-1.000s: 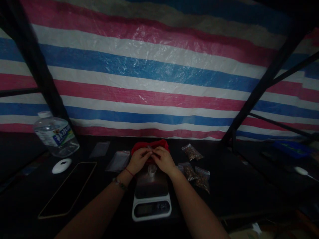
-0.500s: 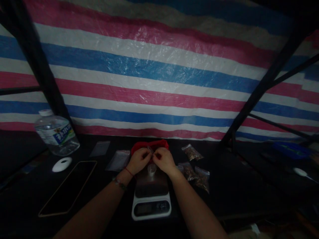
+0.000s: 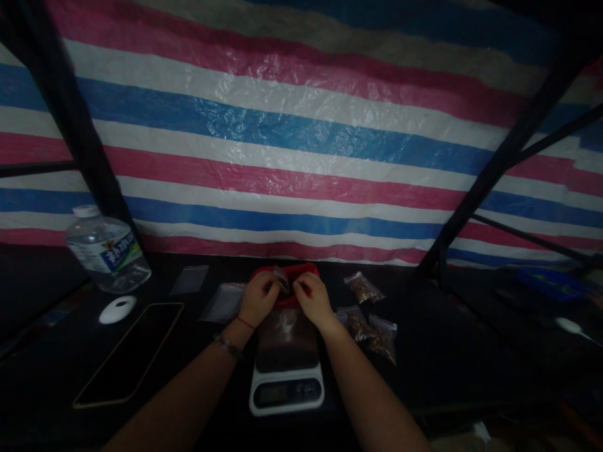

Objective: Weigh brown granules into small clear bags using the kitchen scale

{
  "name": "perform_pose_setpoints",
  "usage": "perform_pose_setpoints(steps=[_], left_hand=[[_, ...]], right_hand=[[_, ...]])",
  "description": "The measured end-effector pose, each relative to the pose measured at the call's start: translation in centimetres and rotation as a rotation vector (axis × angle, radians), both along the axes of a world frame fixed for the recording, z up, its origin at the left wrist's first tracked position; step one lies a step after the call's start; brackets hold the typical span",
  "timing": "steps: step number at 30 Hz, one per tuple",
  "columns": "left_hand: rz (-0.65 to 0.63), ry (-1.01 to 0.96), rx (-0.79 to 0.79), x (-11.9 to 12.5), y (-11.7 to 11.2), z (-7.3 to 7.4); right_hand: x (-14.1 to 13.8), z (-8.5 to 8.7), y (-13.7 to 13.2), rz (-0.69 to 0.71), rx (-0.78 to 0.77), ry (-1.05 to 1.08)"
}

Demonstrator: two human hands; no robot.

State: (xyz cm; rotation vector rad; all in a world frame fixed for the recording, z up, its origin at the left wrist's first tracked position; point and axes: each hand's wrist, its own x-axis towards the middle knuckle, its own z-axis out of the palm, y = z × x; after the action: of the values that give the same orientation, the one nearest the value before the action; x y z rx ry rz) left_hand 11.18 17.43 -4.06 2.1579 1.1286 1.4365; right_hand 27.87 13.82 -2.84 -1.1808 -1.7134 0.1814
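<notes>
My left hand [image 3: 260, 296] pinches a small clear plastic bag [image 3: 281, 276] over a red bag or container [image 3: 307, 270]. Just right of the clear bag, my right hand [image 3: 311, 297] has its thumb and fingertips drawn together; what they hold, if anything, is too dark to make out. Below both hands lies a white digital scale [image 3: 288, 408] with a dark metal plate. On that plate stands a small clear cup [image 3: 287, 320]. What the red thing holds is mostly hidden by the hands.
Several small zip bags of brown bits [image 3: 362, 289] lie to the right. Flat empty zip bags [image 3: 221, 302], a phone [image 3: 129, 355], a white mouse-like object [image 3: 117, 309] and a large water bottle [image 3: 110, 254] are on the left. A striped tarp [image 3: 282, 163] hangs behind, between dark metal frame bars.
My hands have moved slightly apart, and the clear bag now shows more between them, in my left fingers. The scale and the filled bags have stayed put.
</notes>
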Motion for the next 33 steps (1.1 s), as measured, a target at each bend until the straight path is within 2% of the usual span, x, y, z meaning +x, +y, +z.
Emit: perform_pose_setpoints(steps=[3, 7, 11, 14, 17, 22, 24, 29, 33], left_hand=[[0.0, -0.043, 0.012, -0.4, 0.2, -0.2], [-0.035, -0.058, -0.007, -0.6, 0.2, -0.6], [-0.077, -0.047, -0.012, -0.6, 0.2, -0.7], [-0.075, -0.022, -0.023, -0.7, 0.4, -0.7], [-0.022, -0.02, -0.061, -0.9, 0.8, -0.6], [0.103, 0.032, -0.095, -1.3, 1.7, -0.5], [0.146, 0.061, -0.093, -1.5, 1.9, -0.6], [0.169, 0.184, -0.013, -2.2, 2.1, -0.5], [0.202, 0.311, 0.091, -2.8, 2.6, -0.3]], right_hand=[[0.3, -0.4, 0.4, 0.042, 0.012, 0.137], [0.8, -1.6, 1.5, 0.032, -0.108, 0.324], [1.0, -2.5, 2.2, 0.158, -0.224, 0.494], [1.1, -2.5, 2.3, 0.214, -0.256, 0.535], [1.2, -2.3, 2.3, 0.158, -0.242, 0.532], [1.1, -2.3, 2.4, 0.116, -0.247, 0.662], [1.3, -2.3, 2.6, 0.067, -0.211, 0.638], [2.0, -2.2, 2.8, -0.075, -0.113, 0.412], [1.7, -1.8, 2.2, -0.09, -0.079, 0.29]])
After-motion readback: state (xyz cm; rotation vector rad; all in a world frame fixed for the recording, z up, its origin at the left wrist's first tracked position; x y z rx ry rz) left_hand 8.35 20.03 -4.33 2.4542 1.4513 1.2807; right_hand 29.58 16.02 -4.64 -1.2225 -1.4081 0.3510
